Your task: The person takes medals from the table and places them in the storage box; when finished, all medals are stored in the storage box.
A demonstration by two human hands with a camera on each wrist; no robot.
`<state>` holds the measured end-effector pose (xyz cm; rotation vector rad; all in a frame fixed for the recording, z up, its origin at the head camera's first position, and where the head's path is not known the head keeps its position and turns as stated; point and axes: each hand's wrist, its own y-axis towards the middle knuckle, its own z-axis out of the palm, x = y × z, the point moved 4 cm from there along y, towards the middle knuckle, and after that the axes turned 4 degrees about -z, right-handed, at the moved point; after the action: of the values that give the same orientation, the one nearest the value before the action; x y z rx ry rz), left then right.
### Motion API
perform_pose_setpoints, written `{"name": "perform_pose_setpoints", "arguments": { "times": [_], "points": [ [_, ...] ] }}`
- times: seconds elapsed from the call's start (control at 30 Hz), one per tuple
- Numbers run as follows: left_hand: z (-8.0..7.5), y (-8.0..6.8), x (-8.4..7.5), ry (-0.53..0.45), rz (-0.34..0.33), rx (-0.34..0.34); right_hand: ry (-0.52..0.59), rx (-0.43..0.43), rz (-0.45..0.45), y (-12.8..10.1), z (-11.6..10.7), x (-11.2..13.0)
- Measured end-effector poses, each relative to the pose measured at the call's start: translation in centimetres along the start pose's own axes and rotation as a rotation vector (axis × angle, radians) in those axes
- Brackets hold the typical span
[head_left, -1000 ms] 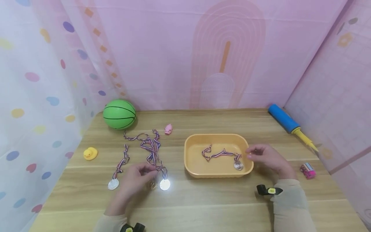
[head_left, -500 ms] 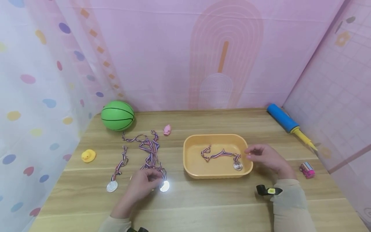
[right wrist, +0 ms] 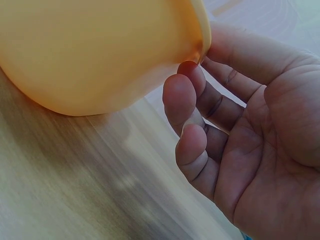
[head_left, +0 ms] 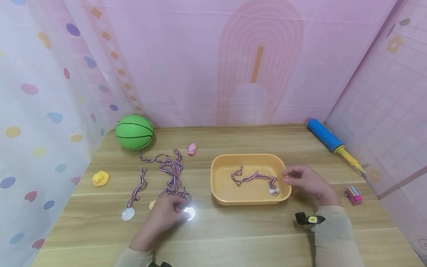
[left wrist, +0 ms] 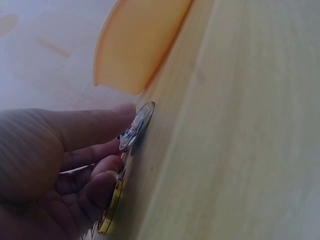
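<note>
My left hand (head_left: 168, 211) is over the medals on the left half of the table. Its thumb and finger pinch the rim of a shiny silver medal (left wrist: 138, 128), which lies tilted in the left wrist view. Below those fingers a gold medal (left wrist: 112, 207) shows edge-on, close to the other fingertips. Tangled striped ribbons (head_left: 173, 172) run back from the medals. My right hand (head_left: 308, 183) grips the right rim of a yellow-orange plastic basin (right wrist: 95, 60) between thumb and fingers. Inside the basin lies another silver medal (head_left: 274, 190) with its ribbon.
A further silver medal (head_left: 128, 214) with ribbon lies at the left. Around it are a yellow rubber duck (head_left: 101, 178), a green ball (head_left: 135, 132) and a pink toy pig (head_left: 191, 149). On the right lie a blue pump (head_left: 325, 135) and a small pink toy vehicle (head_left: 353, 195).
My left hand has moved right and slightly toward me, from the ribbons to the shiny silver medal, uncovering a gold medal at its left. The right hand stays on the basin rim.
</note>
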<state>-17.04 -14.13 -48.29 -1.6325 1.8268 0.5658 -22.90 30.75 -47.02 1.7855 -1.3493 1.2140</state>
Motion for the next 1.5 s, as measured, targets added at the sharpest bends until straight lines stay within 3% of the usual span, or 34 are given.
{"name": "perform_pose_setpoints", "arguments": {
  "times": [0.2, 0.87, 1.5],
  "points": [
    [0.13, 0.18, -0.33, 0.052, 0.047, 0.006, -0.003, -0.006, 0.007, -0.25, -0.13, -0.02],
    [-0.04, 0.38, -0.57, 0.091, 0.013, -0.007, -0.003, -0.006, -0.005, -0.23, -0.30, 0.28],
    [0.11, 0.18, 0.24, 0.011, -0.008, 0.039, -0.006, 0.003, 0.016, -0.10, -0.02, 0.42]
  ]
}}
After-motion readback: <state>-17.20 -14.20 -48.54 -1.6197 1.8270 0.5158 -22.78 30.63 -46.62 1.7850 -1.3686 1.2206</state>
